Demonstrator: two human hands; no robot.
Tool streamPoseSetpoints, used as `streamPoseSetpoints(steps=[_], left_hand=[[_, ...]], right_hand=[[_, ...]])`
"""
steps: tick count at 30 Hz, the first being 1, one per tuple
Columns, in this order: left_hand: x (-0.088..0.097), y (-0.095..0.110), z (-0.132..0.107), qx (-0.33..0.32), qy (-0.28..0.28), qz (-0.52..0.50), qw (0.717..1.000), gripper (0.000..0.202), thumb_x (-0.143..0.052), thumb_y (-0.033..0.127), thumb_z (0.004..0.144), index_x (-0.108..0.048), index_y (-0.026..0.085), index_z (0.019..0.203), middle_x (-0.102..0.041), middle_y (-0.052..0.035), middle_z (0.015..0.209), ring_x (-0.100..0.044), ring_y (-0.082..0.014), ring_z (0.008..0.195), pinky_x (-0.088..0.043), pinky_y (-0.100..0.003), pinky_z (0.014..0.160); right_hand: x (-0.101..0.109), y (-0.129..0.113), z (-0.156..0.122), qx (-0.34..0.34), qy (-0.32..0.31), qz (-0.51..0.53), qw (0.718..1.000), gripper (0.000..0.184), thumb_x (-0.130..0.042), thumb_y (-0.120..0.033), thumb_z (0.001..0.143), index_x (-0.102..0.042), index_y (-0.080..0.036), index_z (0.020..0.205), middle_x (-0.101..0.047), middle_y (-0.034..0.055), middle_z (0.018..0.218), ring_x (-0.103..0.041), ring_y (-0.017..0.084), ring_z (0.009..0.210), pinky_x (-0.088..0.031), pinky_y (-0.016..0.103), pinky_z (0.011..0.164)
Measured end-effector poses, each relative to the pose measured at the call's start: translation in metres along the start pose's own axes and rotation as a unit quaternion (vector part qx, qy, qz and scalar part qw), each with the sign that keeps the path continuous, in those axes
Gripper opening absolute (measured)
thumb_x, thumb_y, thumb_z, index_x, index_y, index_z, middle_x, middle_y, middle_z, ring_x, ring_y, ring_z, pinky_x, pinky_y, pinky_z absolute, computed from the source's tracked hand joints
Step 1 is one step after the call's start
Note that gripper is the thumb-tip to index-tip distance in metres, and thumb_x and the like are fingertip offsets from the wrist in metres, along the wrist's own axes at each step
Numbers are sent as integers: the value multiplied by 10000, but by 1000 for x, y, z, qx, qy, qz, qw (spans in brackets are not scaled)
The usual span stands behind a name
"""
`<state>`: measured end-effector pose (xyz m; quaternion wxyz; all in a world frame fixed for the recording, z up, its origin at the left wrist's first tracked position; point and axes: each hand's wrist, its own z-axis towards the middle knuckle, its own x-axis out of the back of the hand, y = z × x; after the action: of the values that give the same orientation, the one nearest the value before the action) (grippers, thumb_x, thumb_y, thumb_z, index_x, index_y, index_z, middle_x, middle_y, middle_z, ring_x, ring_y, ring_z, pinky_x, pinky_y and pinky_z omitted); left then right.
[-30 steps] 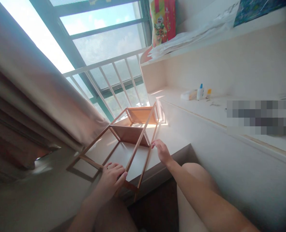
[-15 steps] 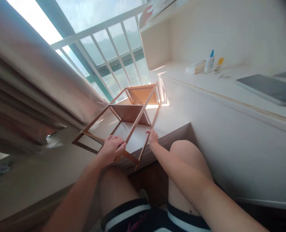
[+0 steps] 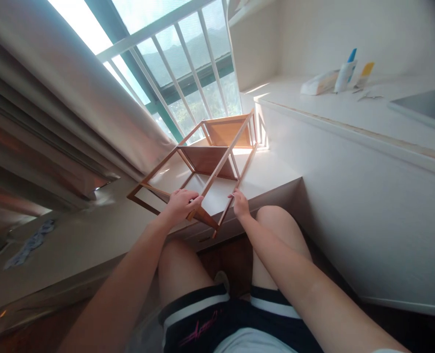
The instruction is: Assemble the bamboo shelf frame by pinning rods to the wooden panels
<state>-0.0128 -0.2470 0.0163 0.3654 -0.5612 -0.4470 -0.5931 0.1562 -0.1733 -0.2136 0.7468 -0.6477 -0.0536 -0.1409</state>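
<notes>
At far left the curtain [image 3: 92, 98] is hanging in folds. Now the left hand [image 3: 182, 203] is gripping the near end of the wooden frame [image 3: 212, 161], fingers curling over it; the frame is lying on the ledge [image 3: 276, 169], jutting past its front edge. The right hand [image 3: 241, 202] is pinching a small pale piece [image 3: 231, 196] by the right rail. Rightward, a blue-capped bottle [image 3: 344, 77] is standing back from the desk's [image 3: 323, 107] front edge.

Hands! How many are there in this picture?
2: the left hand on the near end of the rack, and the right hand at its right side.
</notes>
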Motion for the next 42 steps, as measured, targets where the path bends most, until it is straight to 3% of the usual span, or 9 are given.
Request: streamPoseSetpoints(steps=[4,7,11,15,21,27,33,39,42], left_hand=[[4,-4,1,6,14,-9,1000,507,-371,524,955,-562,182,632,-515,9,614,-464,-151,672,-338,-295,752],[4,-3,-1,13,26,-19,999,498,-393,504,957,-565,178,622,-527,15,605,-475,-145,661,-350,-311,803],[0,4,-9,36,54,-40,997,420,-467,501,941,-638,185,725,-654,-7,743,-565,-174,795,-339,-378,966],[-5,8,-17,56,82,-71,993,399,-484,508,939,-663,193,772,-699,-26,855,-591,-207,987,-221,-467,1112],[-1,-1,-25,56,96,-118,987,432,-475,521,939,-671,194,736,-697,-9,886,-601,-183,1015,-139,-464,1179],[4,-8,-46,53,116,-154,980,292,-574,502,892,-691,236,860,-694,7,996,-576,-191,1123,-66,-493,1204],[-2,8,-47,82,123,-70,987,149,-556,321,881,-672,246,936,-686,-22,1073,-517,-228,1205,-29,-613,1184],[-5,38,-9,84,82,36,992,269,-456,241,908,-699,137,856,-695,-123,937,-589,-281,1002,-238,-635,1099],[-2,53,-11,64,95,32,993,332,-388,222,944,-704,137,892,-685,-124,974,-573,-285,1023,-322,-591,1034]], right_hand=[[9,3,-10,27,-54,1,998,515,-255,-347,959,-735,-178,876,-590,135,1384,-527,294,1284,-408,402,1048],[17,7,-11,57,-83,10,995,482,-283,-345,963,-734,-196,876,-603,115,1380,-534,266,1289,-408,399,1077],[24,17,-11,95,-117,16,988,450,-316,-369,964,-731,-211,892,-603,116,1379,-541,280,1286,-398,466,1110],[19,24,-11,129,-145,4,981,434,-333,-384,965,-721,-219,862,-577,131,1400,-515,297,1313,-367,509,1137],[8,27,-18,166,-142,-59,974,450,-325,-378,975,-686,-175,798,-542,159,1435,-466,303,1356,-330,512,1165],[2,32,-19,166,-117,-59,977,412,-349,-376,978,-648,-203,753,-560,138,1421,-477,281,1344,-324,505,1172],[-3,29,-22,141,-114,-41,983,428,-369,-387,974,-615,-202,677,-554,148,1427,-484,285,1333,-316,495,1161],[2,12,-25,107,-90,16,990,471,-412,-457,956,-658,-198,649,-602,133,1383,-516,291,1302,-351,447,1130],[7,11,-26,39,-57,147,987,424,-477,-492,927,-702,-200,717,-697,122,1218,-594,290,1192,-401,431,1082]])
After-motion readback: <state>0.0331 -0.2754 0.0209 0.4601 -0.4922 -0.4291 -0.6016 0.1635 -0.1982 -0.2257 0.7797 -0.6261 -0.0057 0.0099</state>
